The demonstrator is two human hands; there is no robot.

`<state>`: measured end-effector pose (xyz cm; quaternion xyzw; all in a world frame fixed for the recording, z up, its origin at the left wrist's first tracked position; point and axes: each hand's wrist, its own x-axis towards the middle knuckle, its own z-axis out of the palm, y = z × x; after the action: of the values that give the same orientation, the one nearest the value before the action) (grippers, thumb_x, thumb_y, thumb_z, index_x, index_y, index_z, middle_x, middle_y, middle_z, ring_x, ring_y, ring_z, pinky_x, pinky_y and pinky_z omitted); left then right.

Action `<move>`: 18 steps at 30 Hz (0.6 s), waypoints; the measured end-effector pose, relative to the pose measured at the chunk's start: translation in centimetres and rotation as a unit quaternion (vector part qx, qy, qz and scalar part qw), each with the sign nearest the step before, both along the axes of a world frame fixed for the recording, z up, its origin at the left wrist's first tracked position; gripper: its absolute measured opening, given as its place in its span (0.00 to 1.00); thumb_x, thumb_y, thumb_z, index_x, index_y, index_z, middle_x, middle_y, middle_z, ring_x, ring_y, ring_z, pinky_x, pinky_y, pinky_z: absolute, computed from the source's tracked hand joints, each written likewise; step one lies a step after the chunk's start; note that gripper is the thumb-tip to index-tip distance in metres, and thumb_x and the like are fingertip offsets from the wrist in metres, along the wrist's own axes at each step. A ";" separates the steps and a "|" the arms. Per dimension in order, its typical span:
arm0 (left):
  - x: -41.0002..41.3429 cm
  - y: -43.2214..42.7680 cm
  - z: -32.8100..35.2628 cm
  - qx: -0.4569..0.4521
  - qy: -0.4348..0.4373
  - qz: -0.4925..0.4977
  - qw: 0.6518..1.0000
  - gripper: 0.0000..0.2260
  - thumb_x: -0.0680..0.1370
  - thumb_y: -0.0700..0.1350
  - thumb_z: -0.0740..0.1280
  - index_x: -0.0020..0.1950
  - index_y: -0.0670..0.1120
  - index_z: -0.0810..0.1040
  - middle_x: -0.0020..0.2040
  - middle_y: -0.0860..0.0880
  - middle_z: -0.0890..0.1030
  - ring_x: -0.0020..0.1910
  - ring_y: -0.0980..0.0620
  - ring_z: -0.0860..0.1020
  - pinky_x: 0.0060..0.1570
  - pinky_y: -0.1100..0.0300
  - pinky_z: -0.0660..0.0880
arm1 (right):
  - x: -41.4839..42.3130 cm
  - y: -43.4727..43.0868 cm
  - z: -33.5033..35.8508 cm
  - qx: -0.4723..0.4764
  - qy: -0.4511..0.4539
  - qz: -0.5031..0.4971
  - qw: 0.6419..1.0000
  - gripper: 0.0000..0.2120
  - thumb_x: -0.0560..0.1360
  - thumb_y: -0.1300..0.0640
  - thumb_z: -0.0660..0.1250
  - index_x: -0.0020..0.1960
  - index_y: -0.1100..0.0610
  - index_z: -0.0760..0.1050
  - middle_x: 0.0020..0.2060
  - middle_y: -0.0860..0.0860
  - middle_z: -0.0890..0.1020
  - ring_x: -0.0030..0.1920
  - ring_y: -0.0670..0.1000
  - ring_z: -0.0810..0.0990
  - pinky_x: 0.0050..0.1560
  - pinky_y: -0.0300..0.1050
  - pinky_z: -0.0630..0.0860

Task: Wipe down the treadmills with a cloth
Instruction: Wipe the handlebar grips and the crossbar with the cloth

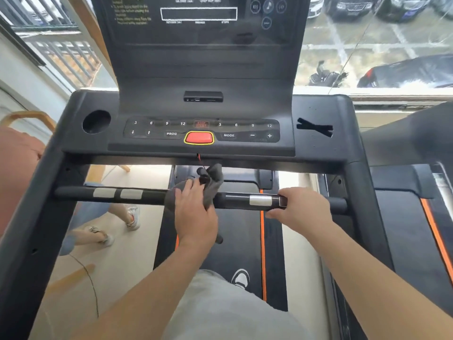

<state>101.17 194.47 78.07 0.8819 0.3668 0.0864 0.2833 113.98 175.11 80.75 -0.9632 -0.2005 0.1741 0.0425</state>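
**Treadmill (362, 182), viewed from its running belt (235, 244) toward the window end.** The console (306, 146) spans the front. Below it, and nearer the person, the handlebar (152, 196) runs crosswise, its long axis left to right between the two side uprights.

The grey cloth (213, 185) is draped over the middle of this bar and bunched on its far side. The left hand (196, 214) covers it, with the fingers curled over cloth and bar together, clamping one to the other. The right hand (302, 209) is closed round the bare bar to the right of the cloth, fingers over the top and thumb beneath. Only the right pulse sensor (261, 200) lies between the two hands.

The left hand therefore appears to be the wiping hand, and any stroke must follow the bar's axis.

- **Toward the left upright:** the bar is free and carries only the paired left pulse sensors (117, 193).
- **Toward the right upright:** the right hand bars the way until it lets go.
- **Hazard:** a red safety cord (199, 157) hangs from the console's near edge just behind the cloth and could snag.

A second treadmill (404, 192) stands alongside on the right.
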 end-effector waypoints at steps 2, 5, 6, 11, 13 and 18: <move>0.9 -0.6 -0.2 0.024 0.002 -0.001 1.000 0.19 0.79 0.38 0.67 0.70 0.44 0.76 0.74 0.44 0.74 0.77 0.39 0.65 0.80 0.41 0.57 | 0.2 0.2 0.1 -0.011 0.008 0.004 1.000 0.17 0.69 0.34 0.73 0.42 0.47 0.76 0.35 0.44 0.78 0.40 0.48 0.78 0.36 0.40 0.71; 1.4 -1.9 -1.0 0.106 0.057 -0.084 0.989 0.22 0.73 0.39 0.71 0.67 0.42 0.78 0.71 0.44 0.78 0.76 0.44 0.69 0.81 0.45 0.55 | 0.3 0.3 0.0 -0.016 0.016 0.003 1.000 0.20 0.68 0.33 0.74 0.40 0.49 0.75 0.36 0.44 0.79 0.41 0.49 0.78 0.34 0.41 0.67; 1.5 -2.1 -1.5 0.123 0.059 -0.096 0.986 0.24 0.70 0.39 0.74 0.66 0.41 0.79 0.70 0.44 0.79 0.75 0.43 0.71 0.80 0.44 0.57 | 0.2 0.3 -0.1 -0.017 0.015 0.002 1.000 0.19 0.68 0.33 0.74 0.40 0.49 0.75 0.36 0.44 0.79 0.40 0.48 0.79 0.34 0.40 0.68; 0.5 -1.7 -1.2 0.144 0.098 -0.194 0.966 0.34 0.73 0.44 0.75 0.77 0.40 0.70 0.80 0.43 0.67 0.81 0.43 0.60 0.80 0.50 0.43 | 0.3 0.9 0.3 -0.041 0.009 0.012 0.999 0.19 0.67 0.34 0.75 0.38 0.49 0.75 0.34 0.45 0.79 0.38 0.47 0.79 0.34 0.41 0.73; -0.3 -1.5 -0.7 0.142 0.086 -0.214 0.963 0.33 0.71 0.42 0.75 0.75 0.42 0.72 0.79 0.44 0.69 0.80 0.44 0.63 0.80 0.52 0.46 | 0.2 1.2 0.4 -0.051 0.009 0.014 0.999 0.19 0.67 0.34 0.75 0.38 0.49 0.76 0.34 0.45 0.79 0.37 0.46 0.79 0.36 0.43 0.78; -4.4 -0.5 0.6 0.016 -0.023 -0.204 0.979 0.25 0.81 0.37 0.66 0.78 0.48 0.70 0.78 0.51 0.70 0.79 0.51 0.65 0.75 0.68 0.46 | 0.0 1.3 0.9 -0.064 0.013 0.009 0.998 0.19 0.68 0.33 0.74 0.40 0.48 0.76 0.34 0.44 0.80 0.37 0.45 0.79 0.34 0.40 0.73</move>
<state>96.78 193.93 78.63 0.9405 0.1712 0.0529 0.2888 113.95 176.45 81.62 -0.9597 -0.1974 0.1990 -0.0187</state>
